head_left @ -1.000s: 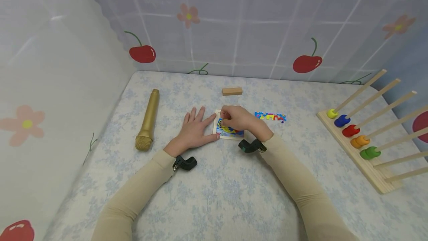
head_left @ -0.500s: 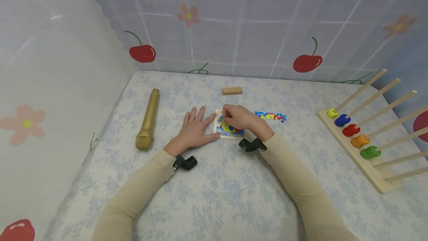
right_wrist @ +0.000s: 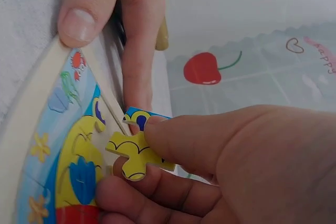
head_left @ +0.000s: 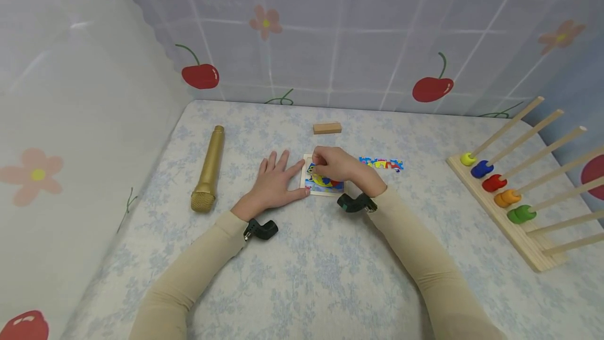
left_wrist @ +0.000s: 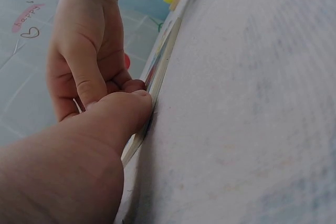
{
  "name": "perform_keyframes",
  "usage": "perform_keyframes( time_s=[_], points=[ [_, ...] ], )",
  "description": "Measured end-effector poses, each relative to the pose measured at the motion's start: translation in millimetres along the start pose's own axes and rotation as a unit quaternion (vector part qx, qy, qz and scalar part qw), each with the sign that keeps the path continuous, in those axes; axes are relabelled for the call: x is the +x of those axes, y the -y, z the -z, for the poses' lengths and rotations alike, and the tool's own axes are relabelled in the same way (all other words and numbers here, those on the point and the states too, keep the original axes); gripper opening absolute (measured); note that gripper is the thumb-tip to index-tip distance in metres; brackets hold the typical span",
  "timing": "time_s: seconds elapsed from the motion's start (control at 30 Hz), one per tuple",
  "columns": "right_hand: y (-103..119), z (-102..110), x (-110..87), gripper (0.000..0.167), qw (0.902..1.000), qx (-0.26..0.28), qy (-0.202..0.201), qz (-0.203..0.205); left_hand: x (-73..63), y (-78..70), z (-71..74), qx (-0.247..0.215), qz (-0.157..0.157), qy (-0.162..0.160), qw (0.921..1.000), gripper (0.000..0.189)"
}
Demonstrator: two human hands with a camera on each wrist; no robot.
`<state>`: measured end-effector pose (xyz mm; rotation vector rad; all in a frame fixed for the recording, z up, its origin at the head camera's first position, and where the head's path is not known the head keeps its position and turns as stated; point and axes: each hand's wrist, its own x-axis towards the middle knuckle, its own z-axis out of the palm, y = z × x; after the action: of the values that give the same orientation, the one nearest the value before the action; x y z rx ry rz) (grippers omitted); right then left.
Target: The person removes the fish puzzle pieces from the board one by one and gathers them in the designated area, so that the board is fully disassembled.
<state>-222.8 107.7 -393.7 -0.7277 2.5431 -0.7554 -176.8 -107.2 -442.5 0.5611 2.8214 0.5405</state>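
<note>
My left hand lies palm down with spread fingers, its thumb on the near left corner of a small puzzle board and its forefinger at the left edge. Between thumb and fingers, my right hand pinches a yellow and blue jigsaw piece, tilted close over the board. A yellow fish picture, with a blue fin and red part, fills much of the board in the right wrist view. The right hand hides the board's upper right from the head camera. Several joined jigsaw pieces lie right of the board.
A gold microphone lies to the left. Behind the board is a small wooden block. At the right stands a wooden peg rack with coloured beads and tall rods. A patterned curtain closes off the back.
My right hand has risen very slightly away from the board, still pinching the jigsaw piece. The left hand has stayed in place.
</note>
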Motion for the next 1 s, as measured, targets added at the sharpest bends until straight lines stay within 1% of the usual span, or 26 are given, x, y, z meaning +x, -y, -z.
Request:
perform_keyframes(
  time_s=[0.13,0.27,0.47,0.6,0.7,0.83,1.0],
  points=[
    [-1.4,8.8,-5.3,0.012,0.9997,0.016,0.003,-0.016,0.3,-0.5,0.8,-0.003,-0.002,-0.001,1.0000,0.083],
    [-7.8,20.6,-17.1,0.012,0.9987,0.038,-0.006,-0.033,-0.3,-0.5,1.2,-0.008,-0.003,-0.004,1.0000,0.084],
    [-29.4,36.1,-40.1,0.008,0.9969,0.027,-0.046,-0.057,0.0,0.3,-0.1,-0.011,-0.005,-0.003,0.9999,0.084],
    [-42.3,43.3,-55.0,0.009,0.9953,0.022,-0.057,-0.075,0.6,0.8,-0.6,-0.010,-0.004,-0.001,0.9999,0.085],
    [-51.3,45.8,-64.6,0.013,0.9948,0.019,-0.056,-0.083,0.4,0.9,-0.6,-0.008,-0.003,0.000,1.0000,0.085],
    [-62.2,46.4,-74.6,0.016,0.9949,0.017,-0.053,-0.084,0.4,0.8,-0.7,-0.010,-0.003,-0.001,0.9999,0.085],
    [-70.7,42.2,-80.7,0.017,0.9944,0.016,-0.057,-0.087,0.8,1.5,-1.5,-0.011,-0.004,-0.003,0.9999,0.085]
  ],
)
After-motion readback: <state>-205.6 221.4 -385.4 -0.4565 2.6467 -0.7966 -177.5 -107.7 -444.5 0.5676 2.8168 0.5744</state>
